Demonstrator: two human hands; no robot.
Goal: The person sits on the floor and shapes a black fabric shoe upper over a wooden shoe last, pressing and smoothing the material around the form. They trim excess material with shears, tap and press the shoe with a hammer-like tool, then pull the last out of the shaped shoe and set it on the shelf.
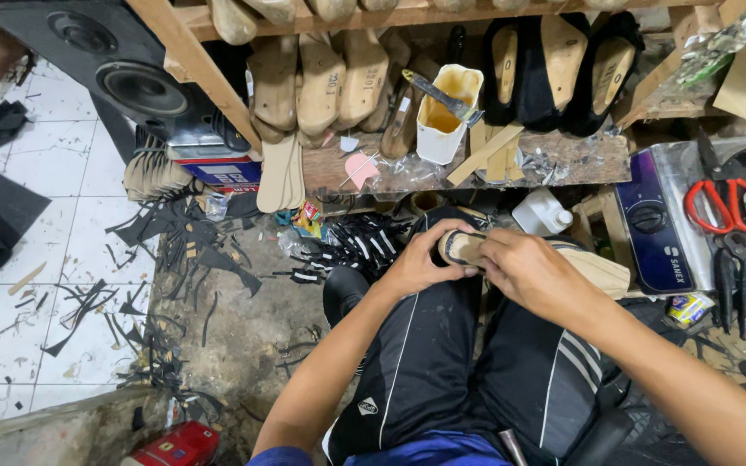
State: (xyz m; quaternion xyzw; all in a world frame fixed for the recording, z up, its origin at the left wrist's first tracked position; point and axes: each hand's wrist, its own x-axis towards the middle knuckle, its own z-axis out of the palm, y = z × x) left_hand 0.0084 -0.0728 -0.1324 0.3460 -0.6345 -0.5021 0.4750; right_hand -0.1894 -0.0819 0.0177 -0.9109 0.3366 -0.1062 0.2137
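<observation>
In the centre of the frame the person sits with both hands over the lap and holds a shoe sole [459,248], a pale piece with a dark rim that lies on a wooden shoe last [602,272]. The left hand [420,263] curls around the near end of the sole and grips it from below, fingers closed on its edge. The right hand [533,272] lies on top with bent fingers pressing the sole down; I cannot tell if its fingertips pinch the rim. In the upper middle, a white glue pot [442,112] with yellow glue and a brush [444,97] stands on the wooden shelf [563,160], among more lasts. Red scissors [727,203] lie on a stove [662,233] at the right, and a white bottle [544,210] stands just behind the hands. Black scraps [192,246] cover the floor at the left. I think the sole may slide out of line if the pressing is uneven, and any wet glue could smear on the fingers or the black trousers [442,362].
</observation>
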